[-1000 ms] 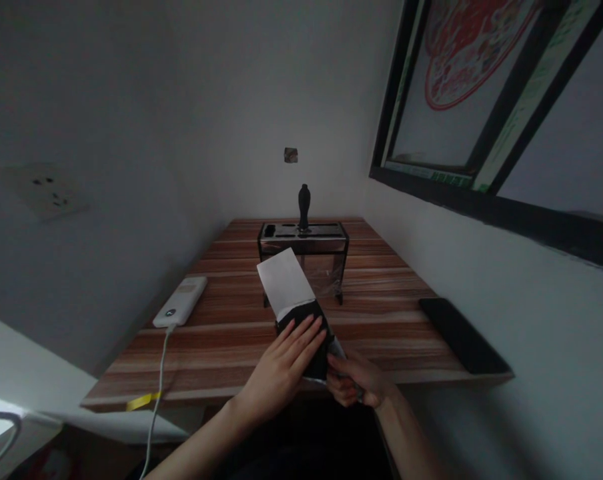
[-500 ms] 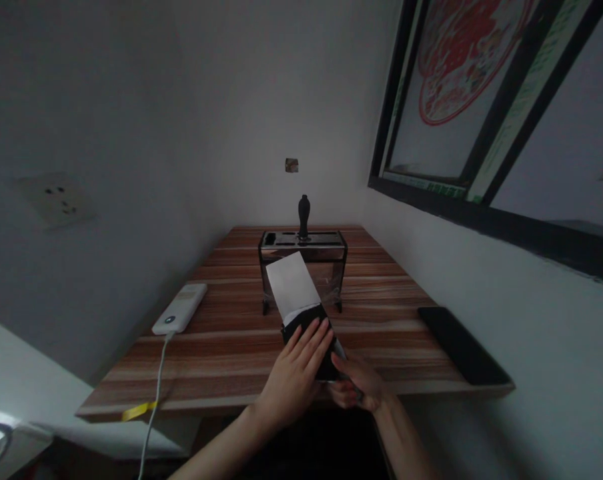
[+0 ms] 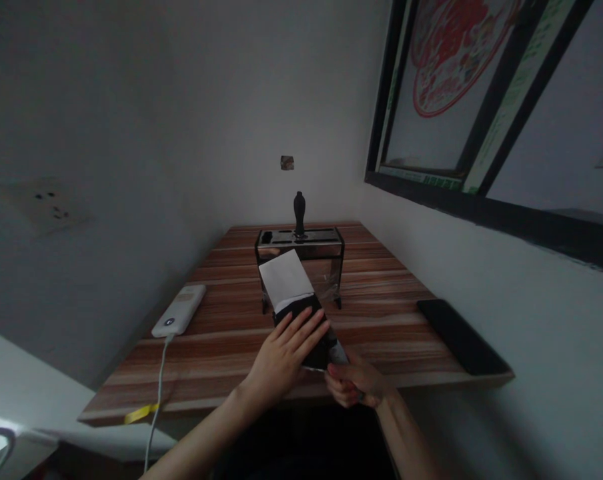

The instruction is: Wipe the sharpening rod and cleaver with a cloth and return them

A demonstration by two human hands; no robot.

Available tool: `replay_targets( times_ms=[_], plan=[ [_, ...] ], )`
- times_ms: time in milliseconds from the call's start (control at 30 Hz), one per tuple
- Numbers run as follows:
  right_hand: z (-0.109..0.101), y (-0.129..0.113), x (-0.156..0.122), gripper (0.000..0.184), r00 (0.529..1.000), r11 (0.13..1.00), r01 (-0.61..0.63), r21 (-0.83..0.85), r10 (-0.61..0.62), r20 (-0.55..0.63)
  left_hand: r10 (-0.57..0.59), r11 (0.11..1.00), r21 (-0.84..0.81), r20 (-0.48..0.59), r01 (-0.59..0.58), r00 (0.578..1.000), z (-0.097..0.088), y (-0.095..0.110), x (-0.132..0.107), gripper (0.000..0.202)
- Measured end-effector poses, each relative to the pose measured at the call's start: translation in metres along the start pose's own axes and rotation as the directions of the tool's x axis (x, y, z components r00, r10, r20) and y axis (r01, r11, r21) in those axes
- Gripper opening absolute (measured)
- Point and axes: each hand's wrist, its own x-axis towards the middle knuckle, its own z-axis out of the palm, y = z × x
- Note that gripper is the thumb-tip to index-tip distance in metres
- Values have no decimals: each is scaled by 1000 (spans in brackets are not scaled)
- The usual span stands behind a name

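My left hand [image 3: 286, 343] lies across a black sleeve [image 3: 301, 309], its fingers stretched over the top and its thumb hidden; it holds the sleeve. From the far end of the sleeve extends a flat white rectangular piece [image 3: 286, 277], slanting up and left. At the sleeve's lower right a flat grey strip [image 3: 337, 352], like a knife blade, shows. My right hand [image 3: 354, 381] is closed around the near end of that strip, apparently on a knife handle mostly covered by the fingers. Behind the white piece stands a knife block [image 3: 326, 250] with a black handle [image 3: 299, 213] upright in its top.
A white power bank-like device [image 3: 180, 311] with a cable [image 3: 160, 387] lies at left on the striped wooden table [image 3: 221, 340]. A black phone [image 3: 459, 337] rests near the right edge. Yellow tape [image 3: 140, 413] hangs at the front left edge. Walls rise on both sides.
The black sleeve and white piece have shifted slightly left with my left hand. More of the grey strip shows between the sleeve and my right hand. The view has moved slightly.
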Motion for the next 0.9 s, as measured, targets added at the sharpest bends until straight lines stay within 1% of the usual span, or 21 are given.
replay_targets(
  times_ms=[100, 200, 267, 400, 500, 733, 800, 900],
  plan=[
    [1, 0, 0, 36, 1000, 1000, 15, 16, -15, 6, -18, 1000, 20, -11, 18, 1000, -3, -4, 3, 73],
    [4, -1, -1, 36, 1000, 999, 31, 8, -31, 0, -15, 1000, 16, -24, 15, 1000, -5, -9, 8, 74],
    [6, -2, -1, 37, 999, 999, 38, 6, -38, -10, -40, 999, 8, -39, 41, 998, -6, -14, 13, 75],
    [9, -4, -1, 37, 999, 999, 41, 9, -40, -21, -120, 993, -18, -100, 119, 988, -9, -27, 25, 74],
    [10, -5, -2, 38, 999, 999, 40, 12, -40, -11, -161, 987, -34, -137, 158, 977, -13, -38, 36, 72],
    [5, -1, -1, 35, 999, 999, 40, 34, -40, 4, -212, 977, -55, -170, 206, 962, -19, -62, 53, 67],
    [4, -1, 0, 34, 999, 998, 46, 38, -46, 4, -228, 973, -71, -178, 218, 957, -19, -64, 57, 66],
    [2, -1, 0, 34, 999, 998, 43, 50, -43, -1, -269, 962, -97, -195, 254, 943, -19, -61, 62, 65]
  ],
)
